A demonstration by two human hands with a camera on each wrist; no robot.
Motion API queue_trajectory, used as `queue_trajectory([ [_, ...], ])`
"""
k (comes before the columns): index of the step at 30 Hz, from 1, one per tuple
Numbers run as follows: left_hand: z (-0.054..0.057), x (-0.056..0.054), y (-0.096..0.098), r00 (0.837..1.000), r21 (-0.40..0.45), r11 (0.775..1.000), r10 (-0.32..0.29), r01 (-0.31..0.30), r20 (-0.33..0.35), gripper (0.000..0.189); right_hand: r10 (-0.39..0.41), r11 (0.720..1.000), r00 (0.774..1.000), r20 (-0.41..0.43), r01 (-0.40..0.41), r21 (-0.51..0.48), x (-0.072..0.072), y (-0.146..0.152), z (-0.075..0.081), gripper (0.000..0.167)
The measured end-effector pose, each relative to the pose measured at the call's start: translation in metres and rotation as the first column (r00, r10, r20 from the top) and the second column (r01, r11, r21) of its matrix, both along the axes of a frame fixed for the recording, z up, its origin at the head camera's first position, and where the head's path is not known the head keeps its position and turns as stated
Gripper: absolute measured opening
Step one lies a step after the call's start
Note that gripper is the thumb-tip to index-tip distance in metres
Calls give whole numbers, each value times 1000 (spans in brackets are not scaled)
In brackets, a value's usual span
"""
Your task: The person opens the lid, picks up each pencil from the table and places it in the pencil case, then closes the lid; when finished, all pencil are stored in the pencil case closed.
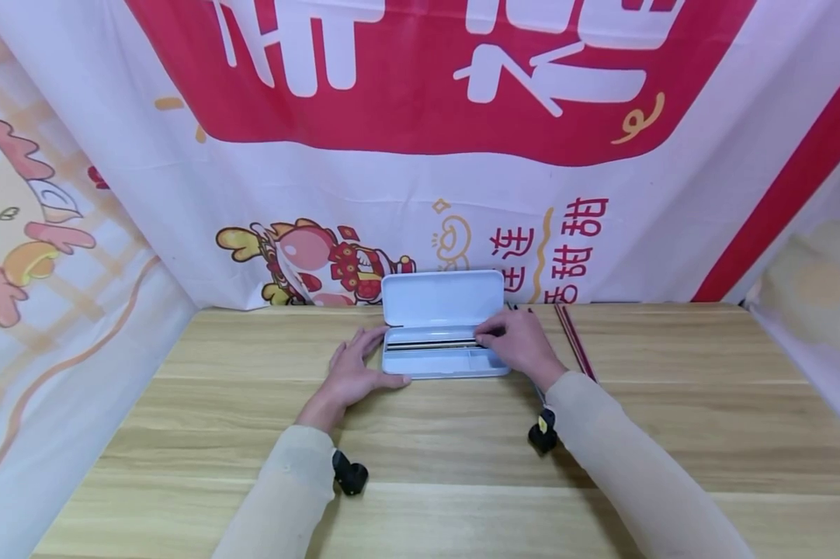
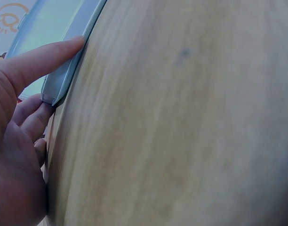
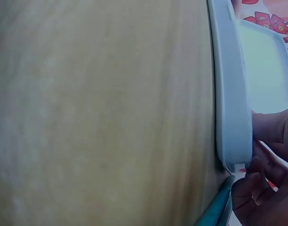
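A light blue pencil case lies on the table with its lid raised at the back. Dark pencils lie lengthwise inside it. My left hand holds the case's left end, the thumb along the front wall and the fingers around the end, as the left wrist view also shows. Over the right end of the case, my right hand pinches the end of a dark pencil between thumb and fingers. In the right wrist view the case wall hides the pinched pencil.
Dark red and pink pencils lie on the wooden table right of my right hand. Teal pencils lie beside the case's right end, partly under that hand. A printed cloth hangs behind the case.
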State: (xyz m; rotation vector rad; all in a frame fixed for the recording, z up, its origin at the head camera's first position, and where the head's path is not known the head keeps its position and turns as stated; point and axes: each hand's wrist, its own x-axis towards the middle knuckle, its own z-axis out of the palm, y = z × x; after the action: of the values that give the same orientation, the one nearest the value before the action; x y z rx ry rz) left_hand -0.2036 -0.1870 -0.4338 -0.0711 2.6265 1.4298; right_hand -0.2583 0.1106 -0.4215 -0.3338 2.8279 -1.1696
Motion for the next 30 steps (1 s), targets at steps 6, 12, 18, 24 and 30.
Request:
queue_trajectory([
  [6, -1, 1, -1, 1000, -6, 1000, 8, -8, 12, 98, -6, 997, 999, 37, 9, -82, 0, 5, 5, 20],
  [12, -2, 2, -1, 1000, -13, 1000, 14, -14, 19, 98, -31, 990, 998, 55, 38, -135, 11, 15, 27, 30],
  [18, -1, 3, -2, 1000, -11, 1000, 18, -18, 20, 98, -61, 958, 991, 118, 92, -273, 25, 31, 45, 40],
  [24, -2, 1, -1, 1000, -12, 1000, 12, -12, 19, 98, -96, 942, 987, 132, 133, -308, 44, 49, 49, 45],
  [30, -1, 0, 0, 1000, -11, 1000, 4, -4, 9, 97, -136, 938, 979, 149, 175, -299, 58, 69, 39, 44],
])
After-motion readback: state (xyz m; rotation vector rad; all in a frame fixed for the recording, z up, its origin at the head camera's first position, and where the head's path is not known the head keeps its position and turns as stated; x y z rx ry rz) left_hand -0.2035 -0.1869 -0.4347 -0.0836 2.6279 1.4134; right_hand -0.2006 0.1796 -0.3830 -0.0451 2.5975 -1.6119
